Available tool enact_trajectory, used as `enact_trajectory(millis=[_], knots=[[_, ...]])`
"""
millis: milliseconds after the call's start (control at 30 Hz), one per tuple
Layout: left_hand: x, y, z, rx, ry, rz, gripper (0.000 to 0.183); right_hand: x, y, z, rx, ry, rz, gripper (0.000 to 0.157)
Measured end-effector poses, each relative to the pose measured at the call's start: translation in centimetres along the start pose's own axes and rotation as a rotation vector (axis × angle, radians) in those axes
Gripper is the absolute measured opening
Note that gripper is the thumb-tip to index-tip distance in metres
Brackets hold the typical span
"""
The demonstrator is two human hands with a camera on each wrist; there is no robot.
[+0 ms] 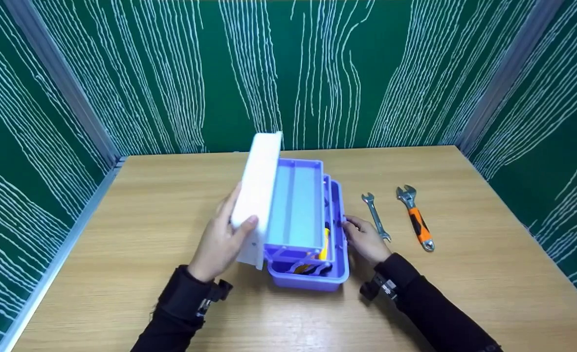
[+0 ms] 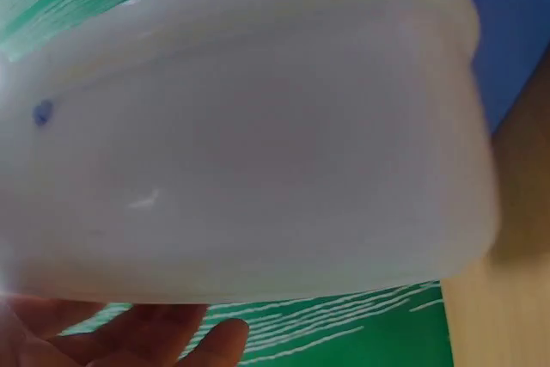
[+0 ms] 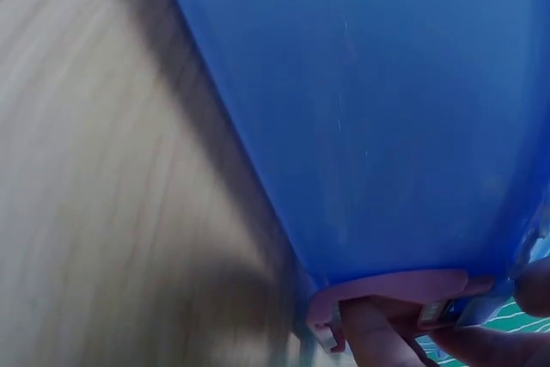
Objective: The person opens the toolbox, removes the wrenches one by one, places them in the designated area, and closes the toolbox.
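A purple plastic toolbox (image 1: 308,282) stands on the table with its tiered trays exposed. Its white lid (image 1: 258,181) is raised on the left side, and the left hand (image 1: 215,244) grips it, thumb on the near face. The lid (image 2: 284,152) fills most of the left wrist view. On the opposite side, the right hand (image 1: 368,240) holds the toolbox rim, with fingers at a pink latch (image 3: 404,285) in the right wrist view. The top tray (image 1: 298,205) looks bare. Below it, a yellow-handled tool (image 1: 324,244) and some dark and yellow items are partly hidden.
Right of the toolbox, a small open-ended wrench (image 1: 375,215) lies on the wooden table (image 1: 171,195). Beyond it is an adjustable wrench (image 1: 418,222) with an orange and black handle. Green walls (image 1: 313,73) with white wavy lines enclose the table's back and sides.
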State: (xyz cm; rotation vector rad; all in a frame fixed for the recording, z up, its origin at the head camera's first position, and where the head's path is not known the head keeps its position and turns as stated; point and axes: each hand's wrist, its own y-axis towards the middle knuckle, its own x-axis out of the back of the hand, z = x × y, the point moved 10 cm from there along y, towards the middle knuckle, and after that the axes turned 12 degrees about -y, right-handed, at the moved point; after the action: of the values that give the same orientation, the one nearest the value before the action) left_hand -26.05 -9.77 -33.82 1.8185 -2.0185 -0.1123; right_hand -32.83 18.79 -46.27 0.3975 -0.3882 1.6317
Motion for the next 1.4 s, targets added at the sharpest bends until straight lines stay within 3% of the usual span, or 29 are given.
enact_trajectory(millis=[133, 300, 600, 800, 1100, 1400], knots=[[-1.8, 0.2, 0.2, -0.015, 0.017, 0.031, 0.076, 0.0, 0.1, -0.1, 0.005, 0.025, 0.000, 0.041], [-4.6, 0.5, -0.1, -0.120, 0.065, 0.064, 0.089, -0.1, 0.1, -0.3, -0.007, 0.046, -0.002, 0.039], [-10.2, 0.1, -1.4, -0.226, 0.425, 0.157, 0.089, -0.1, 0.1, -0.8, -0.049, 0.069, -0.010, 0.042], [-13.1, -0.3, -1.6, -0.275, 0.590, 0.224, 0.091, -0.1, 0.2, -1.1, -0.051, 0.078, -0.013, 0.042], [-15.4, -0.8, -1.6, -0.330, 0.778, 0.264, 0.091, 0.4, 0.3, -1.0, -0.026, -0.035, -0.067, 0.041], [-17.0, -1.4, -1.4, -0.421, 0.911, 0.260, 0.086, 0.3, 0.1, -0.9, -0.024, -0.038, -0.051, 0.043]])
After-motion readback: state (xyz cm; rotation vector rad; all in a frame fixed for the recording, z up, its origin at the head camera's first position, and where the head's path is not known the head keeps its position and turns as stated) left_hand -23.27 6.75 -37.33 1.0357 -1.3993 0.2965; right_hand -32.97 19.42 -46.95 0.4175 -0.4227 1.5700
